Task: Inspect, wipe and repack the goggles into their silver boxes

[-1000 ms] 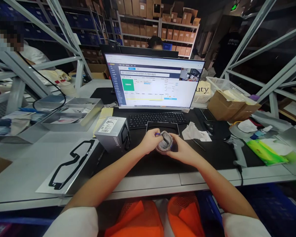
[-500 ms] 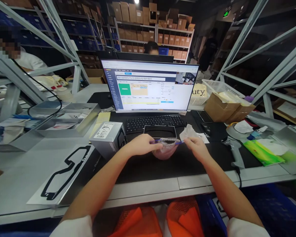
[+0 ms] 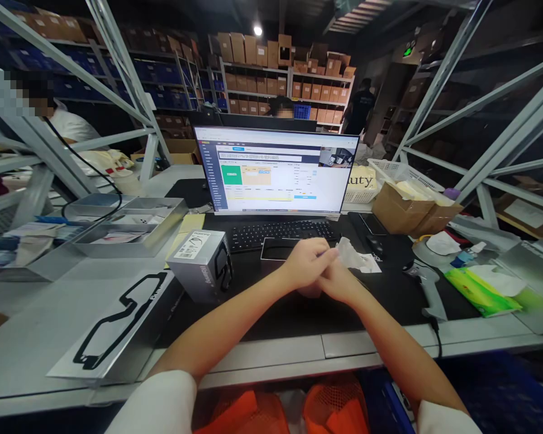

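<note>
My left hand [image 3: 304, 261] and my right hand [image 3: 340, 284] are pressed together over the black desk mat [image 3: 389, 295], just in front of the keyboard [image 3: 280, 232]. Both are closed around a small clear plastic bag [image 3: 309, 293], of which only a pinkish bit shows beneath the fingers. The left hand lies on top and its fingertips pinch at the right. What is inside the bag is hidden. A crumpled white paper [image 3: 355, 255] lies just right of the hands.
A monitor [image 3: 276, 169] stands behind the keyboard. A grey product box [image 3: 201, 265] and a flat silver pack with a black outline [image 3: 113, 325] lie left, metal trays [image 3: 127, 220] beyond. Right: a mouse [image 3: 375, 244], barcode scanner [image 3: 429, 289], green pack [image 3: 479, 289], cardboard box [image 3: 407, 208]. People sit behind.
The hands held the bag's top stretched apart half a second ago. They have now come together and closed over the bag, hiding it. The view has tilted up slightly.
</note>
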Action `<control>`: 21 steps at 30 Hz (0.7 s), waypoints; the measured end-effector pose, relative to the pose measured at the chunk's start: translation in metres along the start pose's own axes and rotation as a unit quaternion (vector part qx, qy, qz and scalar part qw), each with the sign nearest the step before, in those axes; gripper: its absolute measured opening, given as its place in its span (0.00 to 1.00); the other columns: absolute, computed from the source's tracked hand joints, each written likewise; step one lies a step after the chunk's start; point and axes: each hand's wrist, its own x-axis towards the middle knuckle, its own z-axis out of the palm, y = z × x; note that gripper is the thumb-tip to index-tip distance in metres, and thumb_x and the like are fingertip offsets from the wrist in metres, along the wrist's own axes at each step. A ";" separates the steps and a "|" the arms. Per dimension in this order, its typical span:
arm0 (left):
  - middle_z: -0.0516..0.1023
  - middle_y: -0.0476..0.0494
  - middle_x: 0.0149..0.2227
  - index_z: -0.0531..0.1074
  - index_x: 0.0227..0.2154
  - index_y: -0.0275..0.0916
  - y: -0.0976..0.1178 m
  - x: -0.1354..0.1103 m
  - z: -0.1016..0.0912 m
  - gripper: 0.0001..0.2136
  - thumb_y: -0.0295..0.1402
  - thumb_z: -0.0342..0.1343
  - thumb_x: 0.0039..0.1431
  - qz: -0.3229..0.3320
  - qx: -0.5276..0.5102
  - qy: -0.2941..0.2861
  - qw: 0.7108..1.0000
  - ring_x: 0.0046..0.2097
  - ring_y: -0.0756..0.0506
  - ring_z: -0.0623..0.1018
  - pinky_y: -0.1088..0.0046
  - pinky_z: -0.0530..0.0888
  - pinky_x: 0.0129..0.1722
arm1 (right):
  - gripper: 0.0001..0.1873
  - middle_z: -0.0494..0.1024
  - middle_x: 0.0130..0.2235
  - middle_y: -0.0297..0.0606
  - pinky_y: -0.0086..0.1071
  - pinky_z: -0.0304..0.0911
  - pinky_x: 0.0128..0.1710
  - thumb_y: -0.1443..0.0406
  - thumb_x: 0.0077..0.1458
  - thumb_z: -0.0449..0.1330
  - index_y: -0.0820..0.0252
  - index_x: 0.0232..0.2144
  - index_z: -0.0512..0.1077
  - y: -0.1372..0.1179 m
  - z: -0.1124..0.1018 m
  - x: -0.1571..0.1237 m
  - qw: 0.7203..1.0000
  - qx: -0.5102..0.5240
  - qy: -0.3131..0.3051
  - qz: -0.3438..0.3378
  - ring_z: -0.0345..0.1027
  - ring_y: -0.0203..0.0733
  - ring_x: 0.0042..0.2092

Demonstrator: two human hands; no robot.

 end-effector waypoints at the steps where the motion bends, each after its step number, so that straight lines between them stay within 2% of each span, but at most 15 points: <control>1: 0.68 0.48 0.25 0.65 0.19 0.39 0.001 0.001 0.001 0.22 0.44 0.46 0.66 0.010 0.009 -0.014 1.000 0.30 0.49 0.69 0.71 0.68 0.35 | 0.15 0.78 0.45 0.47 0.38 0.65 0.43 0.61 0.60 0.55 0.63 0.46 0.72 -0.002 0.001 0.002 1.000 0.009 -0.016 0.014 0.72 0.48 0.45; 3: 0.70 0.47 0.27 0.67 0.22 0.39 -0.008 -0.003 -0.005 0.22 0.45 0.42 0.68 0.009 0.041 -0.021 0.999 0.32 0.48 0.71 0.70 0.69 0.36 | 0.14 0.79 0.39 0.45 0.38 0.65 0.39 0.59 0.62 0.53 0.63 0.41 0.73 0.004 -0.002 0.002 0.998 -0.007 0.004 0.057 0.73 0.48 0.40; 5: 0.74 0.44 0.33 0.71 0.28 0.39 -0.029 -0.011 -0.019 0.21 0.43 0.40 0.70 -0.019 0.128 -0.011 0.992 0.38 0.46 0.74 0.67 0.72 0.43 | 0.16 0.80 0.38 0.43 0.38 0.64 0.40 0.56 0.62 0.54 0.61 0.41 0.74 0.021 -0.010 -0.001 0.992 -0.034 0.055 0.105 0.73 0.49 0.39; 8: 0.76 0.36 0.46 0.76 0.33 0.38 -0.069 -0.021 -0.040 0.15 0.41 0.49 0.65 -0.087 0.284 0.006 0.955 0.51 0.39 0.73 0.56 0.68 0.57 | 0.16 0.80 0.39 0.41 0.39 0.64 0.43 0.55 0.59 0.57 0.59 0.42 0.76 0.053 -0.024 -0.008 0.980 -0.028 0.106 0.166 0.74 0.48 0.42; 11: 0.74 0.30 0.52 0.77 0.31 0.36 -0.101 -0.024 -0.048 0.12 0.41 0.58 0.57 -0.127 0.304 -0.004 0.944 0.57 0.32 0.71 0.49 0.65 0.60 | 0.18 0.81 0.40 0.41 0.39 0.64 0.44 0.54 0.52 0.63 0.59 0.41 0.77 0.079 -0.030 -0.013 0.972 0.027 0.126 0.197 0.74 0.49 0.43; 13: 0.73 0.30 0.53 0.76 0.28 0.36 -0.113 -0.022 -0.048 0.13 0.43 0.60 0.54 -0.143 0.292 -0.011 0.946 0.57 0.31 0.72 0.50 0.66 0.60 | 0.19 0.81 0.38 0.41 0.38 0.64 0.43 0.55 0.46 0.68 0.60 0.38 0.79 0.092 -0.030 -0.016 0.961 0.094 0.149 0.215 0.74 0.48 0.41; 17: 0.76 0.35 0.53 0.70 0.22 0.39 -0.117 -0.013 -0.046 0.12 0.41 0.59 0.54 -0.134 0.238 -0.005 0.962 0.53 0.39 0.77 0.60 0.72 0.56 | 0.20 0.80 0.30 0.39 0.33 0.63 0.35 0.53 0.40 0.72 0.64 0.31 0.78 0.109 -0.031 -0.020 0.924 0.209 0.205 0.245 0.71 0.44 0.34; 21: 0.75 0.36 0.57 0.64 0.24 0.41 -0.097 -0.007 -0.052 0.12 0.39 0.51 0.62 -0.102 0.199 0.071 0.972 0.58 0.42 0.74 0.60 0.68 0.60 | 0.25 0.76 0.27 0.35 0.30 0.60 0.29 0.49 0.40 0.72 0.64 0.30 0.75 0.124 -0.037 -0.023 0.881 0.263 0.298 0.258 0.66 0.38 0.28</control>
